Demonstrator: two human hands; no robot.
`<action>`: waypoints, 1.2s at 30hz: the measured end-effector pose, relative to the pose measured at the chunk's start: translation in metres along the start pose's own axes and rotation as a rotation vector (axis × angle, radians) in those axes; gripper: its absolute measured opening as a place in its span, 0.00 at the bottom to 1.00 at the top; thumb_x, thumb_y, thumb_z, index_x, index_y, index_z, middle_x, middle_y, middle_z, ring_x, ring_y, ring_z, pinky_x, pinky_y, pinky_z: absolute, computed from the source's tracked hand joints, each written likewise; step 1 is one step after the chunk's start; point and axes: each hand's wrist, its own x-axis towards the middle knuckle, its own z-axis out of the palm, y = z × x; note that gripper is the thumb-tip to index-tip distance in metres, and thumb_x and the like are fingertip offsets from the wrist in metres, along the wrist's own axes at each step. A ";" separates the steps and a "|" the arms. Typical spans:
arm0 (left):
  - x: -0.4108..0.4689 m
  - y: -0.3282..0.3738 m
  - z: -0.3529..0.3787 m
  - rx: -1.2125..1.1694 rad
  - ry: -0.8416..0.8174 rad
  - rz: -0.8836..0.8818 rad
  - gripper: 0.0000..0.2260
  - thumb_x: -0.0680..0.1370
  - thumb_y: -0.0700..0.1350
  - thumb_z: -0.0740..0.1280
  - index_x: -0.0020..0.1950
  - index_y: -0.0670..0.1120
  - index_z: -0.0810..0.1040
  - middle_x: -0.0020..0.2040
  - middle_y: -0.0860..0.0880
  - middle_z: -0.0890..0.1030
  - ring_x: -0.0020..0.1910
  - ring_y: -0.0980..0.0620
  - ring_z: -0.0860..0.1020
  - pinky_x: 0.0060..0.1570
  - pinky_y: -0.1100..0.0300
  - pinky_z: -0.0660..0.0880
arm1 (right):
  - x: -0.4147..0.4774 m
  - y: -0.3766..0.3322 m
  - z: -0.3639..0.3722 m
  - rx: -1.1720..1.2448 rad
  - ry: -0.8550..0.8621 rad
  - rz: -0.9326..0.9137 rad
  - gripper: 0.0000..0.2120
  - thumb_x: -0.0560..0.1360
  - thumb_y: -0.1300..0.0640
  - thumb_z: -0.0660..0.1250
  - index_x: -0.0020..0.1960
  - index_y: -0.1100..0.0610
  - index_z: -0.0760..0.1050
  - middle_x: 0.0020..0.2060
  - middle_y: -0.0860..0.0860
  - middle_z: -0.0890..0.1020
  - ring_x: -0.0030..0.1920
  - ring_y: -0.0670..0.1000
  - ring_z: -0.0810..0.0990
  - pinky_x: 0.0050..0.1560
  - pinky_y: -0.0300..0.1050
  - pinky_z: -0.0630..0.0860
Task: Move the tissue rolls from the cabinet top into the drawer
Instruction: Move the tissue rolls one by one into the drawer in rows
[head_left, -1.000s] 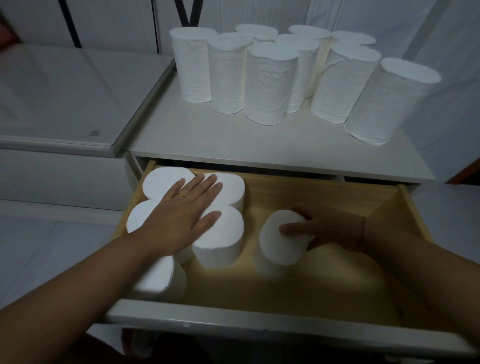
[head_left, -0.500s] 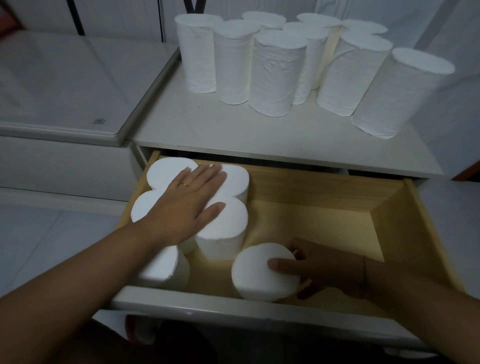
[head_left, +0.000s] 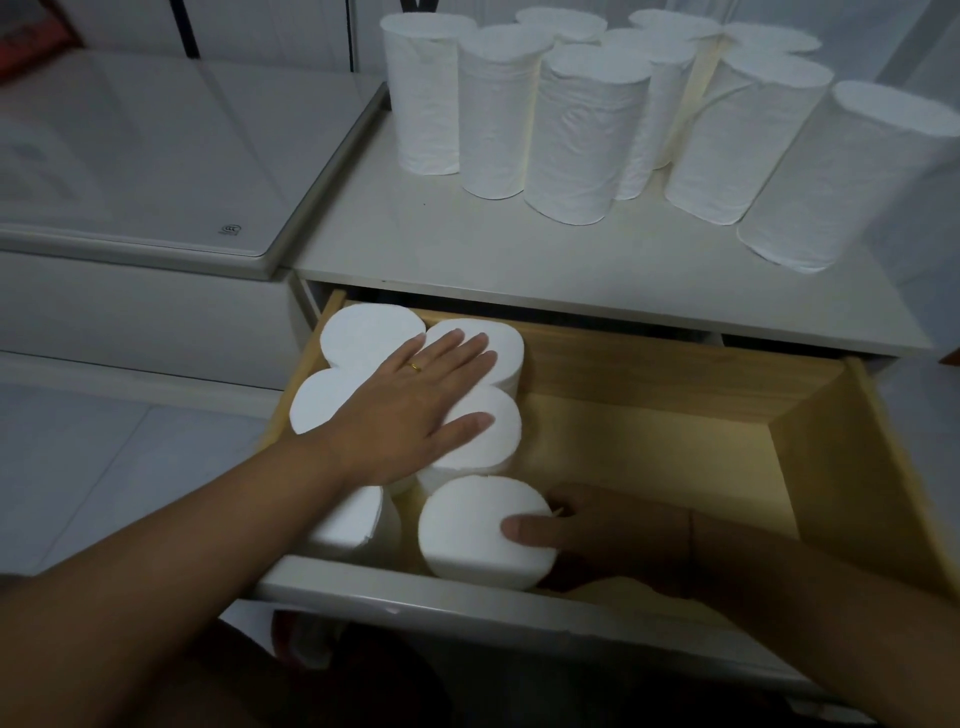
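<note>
Your left hand (head_left: 415, 410) lies flat, fingers straight, pressing on the packed rolls (head_left: 363, 332) standing on end in the left part of the drawer (head_left: 857, 467); ring (head_left: 415, 366) on one finger. Your right hand (head_left: 608, 535) grips the front roll (head_left: 478, 525), thumb on its top face, fingers round its right side. That roll stands upright at the drawer's front edge, touching the packed group. The upright rolls (head_left: 587, 135) cluster at the back of the cabinet top (head_left: 467, 249).
</note>
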 end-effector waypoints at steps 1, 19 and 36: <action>0.001 0.000 0.000 0.000 0.003 0.002 0.30 0.77 0.65 0.42 0.77 0.56 0.45 0.77 0.57 0.45 0.75 0.59 0.40 0.75 0.52 0.40 | 0.002 -0.002 0.003 0.005 -0.005 -0.010 0.24 0.66 0.40 0.69 0.57 0.50 0.73 0.54 0.52 0.80 0.53 0.52 0.81 0.52 0.43 0.80; 0.001 -0.004 0.004 0.006 0.037 0.025 0.30 0.77 0.66 0.41 0.77 0.55 0.45 0.77 0.57 0.45 0.75 0.59 0.40 0.74 0.56 0.37 | 0.013 -0.018 0.023 -0.037 -0.061 -0.105 0.18 0.75 0.43 0.64 0.62 0.45 0.68 0.55 0.48 0.77 0.53 0.52 0.79 0.50 0.40 0.80; 0.020 0.009 0.004 0.020 0.089 -0.012 0.31 0.75 0.67 0.37 0.76 0.56 0.42 0.76 0.57 0.40 0.74 0.60 0.34 0.70 0.61 0.29 | -0.017 -0.144 -0.124 -0.097 1.062 -0.786 0.31 0.70 0.49 0.72 0.68 0.56 0.64 0.62 0.53 0.71 0.60 0.50 0.72 0.59 0.42 0.71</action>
